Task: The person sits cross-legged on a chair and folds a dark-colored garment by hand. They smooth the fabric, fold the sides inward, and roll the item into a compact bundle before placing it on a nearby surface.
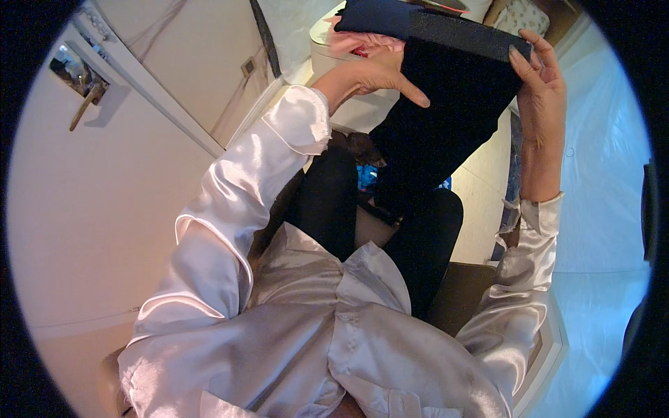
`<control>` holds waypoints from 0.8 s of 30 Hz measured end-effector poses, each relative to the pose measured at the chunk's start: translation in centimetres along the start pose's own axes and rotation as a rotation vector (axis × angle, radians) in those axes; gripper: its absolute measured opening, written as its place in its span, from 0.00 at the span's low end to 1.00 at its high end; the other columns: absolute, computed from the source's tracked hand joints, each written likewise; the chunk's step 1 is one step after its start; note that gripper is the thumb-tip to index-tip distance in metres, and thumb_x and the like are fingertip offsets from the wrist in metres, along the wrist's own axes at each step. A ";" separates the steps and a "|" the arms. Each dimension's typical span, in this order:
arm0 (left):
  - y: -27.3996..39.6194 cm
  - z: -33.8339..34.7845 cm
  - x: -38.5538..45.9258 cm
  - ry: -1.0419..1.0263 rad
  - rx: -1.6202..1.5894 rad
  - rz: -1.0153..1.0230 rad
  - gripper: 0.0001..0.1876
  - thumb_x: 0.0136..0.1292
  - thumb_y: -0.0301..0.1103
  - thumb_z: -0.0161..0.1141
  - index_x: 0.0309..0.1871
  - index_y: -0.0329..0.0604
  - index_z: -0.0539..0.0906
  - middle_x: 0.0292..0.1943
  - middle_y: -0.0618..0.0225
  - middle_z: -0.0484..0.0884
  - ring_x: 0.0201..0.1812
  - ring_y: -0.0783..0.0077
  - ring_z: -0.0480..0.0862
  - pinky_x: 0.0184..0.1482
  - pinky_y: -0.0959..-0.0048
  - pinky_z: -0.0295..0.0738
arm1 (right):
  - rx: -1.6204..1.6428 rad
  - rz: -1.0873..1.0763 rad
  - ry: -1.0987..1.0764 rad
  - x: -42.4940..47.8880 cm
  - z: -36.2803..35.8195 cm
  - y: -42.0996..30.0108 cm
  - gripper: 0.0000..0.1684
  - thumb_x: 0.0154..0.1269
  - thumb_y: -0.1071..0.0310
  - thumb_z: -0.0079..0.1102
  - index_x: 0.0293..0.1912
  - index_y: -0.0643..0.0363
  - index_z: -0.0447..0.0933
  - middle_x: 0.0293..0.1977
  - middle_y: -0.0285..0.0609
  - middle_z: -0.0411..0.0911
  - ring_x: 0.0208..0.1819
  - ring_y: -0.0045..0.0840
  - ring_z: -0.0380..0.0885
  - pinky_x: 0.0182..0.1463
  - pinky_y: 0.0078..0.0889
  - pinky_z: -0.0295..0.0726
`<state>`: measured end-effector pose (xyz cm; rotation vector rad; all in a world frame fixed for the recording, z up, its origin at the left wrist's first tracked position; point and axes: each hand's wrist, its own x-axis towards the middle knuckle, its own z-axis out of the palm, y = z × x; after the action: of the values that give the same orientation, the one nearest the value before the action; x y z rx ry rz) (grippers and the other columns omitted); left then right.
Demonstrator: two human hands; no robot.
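A black cloth garment with a wide band along its top edge hangs stretched out before me, its lower part falling between my knees. My left hand holds it from the left side; the thumb lies across the front, and the fingers are hidden behind the cloth. At the band's right corner, my right hand pinches the edge between thumb and fingers. Which kind of garment it is, I cannot tell.
A white rounded cabinet stands ahead, with pink fabric on it. Left is a door with a lever handle. Translucent plastic sheeting hangs on the right. Something bright blue lies low between my knees. I sit on a brown seat.
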<state>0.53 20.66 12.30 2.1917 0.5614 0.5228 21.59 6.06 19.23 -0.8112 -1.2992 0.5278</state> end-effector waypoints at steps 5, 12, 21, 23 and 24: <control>-1.5 2.4 2.7 0.085 -0.297 0.148 0.45 0.43 0.38 0.82 0.65 0.33 0.72 0.60 0.51 0.77 0.63 0.58 0.74 0.65 0.63 0.68 | -0.072 -0.030 0.045 0.6 -2.6 -0.2 0.23 0.65 0.76 0.64 0.59 0.60 0.74 0.49 0.45 0.81 0.50 0.24 0.80 0.58 0.23 0.77; 0.0 1.4 4.0 0.156 -0.521 0.099 0.18 0.52 0.26 0.75 0.47 0.37 0.85 0.42 0.63 0.87 0.43 0.69 0.86 0.53 0.72 0.78 | -0.445 0.036 0.027 -0.6 -5.3 0.2 0.27 0.63 0.71 0.68 0.61 0.59 0.73 0.47 0.43 0.81 0.49 0.24 0.79 0.57 0.24 0.76; 0.2 2.1 4.7 0.224 -0.395 0.186 0.14 0.52 0.30 0.75 0.41 0.38 0.86 0.38 0.62 0.87 0.37 0.69 0.85 0.47 0.70 0.79 | -1.107 -0.129 0.115 -0.3 -4.7 0.2 0.26 0.59 0.69 0.71 0.57 0.58 0.77 0.45 0.45 0.83 0.44 0.27 0.82 0.50 0.28 0.79; 3.0 2.6 4.3 0.199 -0.425 0.190 0.12 0.54 0.29 0.72 0.41 0.35 0.86 0.35 0.64 0.86 0.35 0.70 0.84 0.44 0.72 0.79 | -1.174 -0.257 0.157 -0.4 -7.6 1.7 0.22 0.65 0.59 0.68 0.58 0.48 0.80 0.44 0.41 0.84 0.42 0.24 0.82 0.46 0.28 0.79; 5.3 3.1 4.3 0.176 -0.463 0.210 0.12 0.55 0.28 0.71 0.41 0.33 0.85 0.34 0.64 0.86 0.35 0.71 0.84 0.42 0.73 0.79 | -1.257 -0.282 0.186 -0.9 -8.1 0.2 0.21 0.66 0.58 0.67 0.57 0.48 0.80 0.44 0.41 0.84 0.43 0.24 0.83 0.46 0.28 0.80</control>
<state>6.83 18.09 15.39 1.7778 0.2646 0.8705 29.29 3.66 18.04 -1.5964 -1.4751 -0.6870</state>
